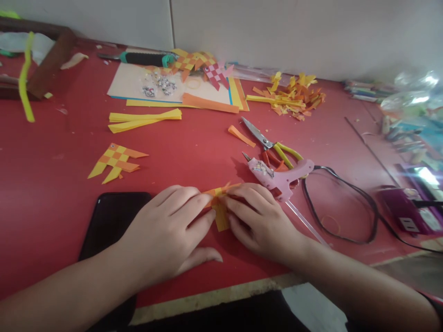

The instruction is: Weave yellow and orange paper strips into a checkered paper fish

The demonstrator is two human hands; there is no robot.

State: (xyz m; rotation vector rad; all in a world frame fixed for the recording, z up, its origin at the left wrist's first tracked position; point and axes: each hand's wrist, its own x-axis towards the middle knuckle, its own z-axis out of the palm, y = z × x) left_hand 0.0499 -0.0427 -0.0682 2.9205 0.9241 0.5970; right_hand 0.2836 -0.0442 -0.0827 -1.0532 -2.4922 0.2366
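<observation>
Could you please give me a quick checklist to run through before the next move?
1. Left hand and right hand on the yellow-and-orange paper strips: ok.
2. Firm grip there: cannot tell; the fingers hide it.
3. Hot glue gun with its nozzle pointed away from both hands: ok.
4. Hot glue gun heated: cannot tell.
5. Scissors unobstructed: not ok; the glue gun overlaps them in view.
6. Smartphone uncovered: not ok; the left forearm hides part of it.

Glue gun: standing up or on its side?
On its side: the pink glue gun shows its broad flank upward, and its handle reaches sideways over part of the scissors.
</observation>
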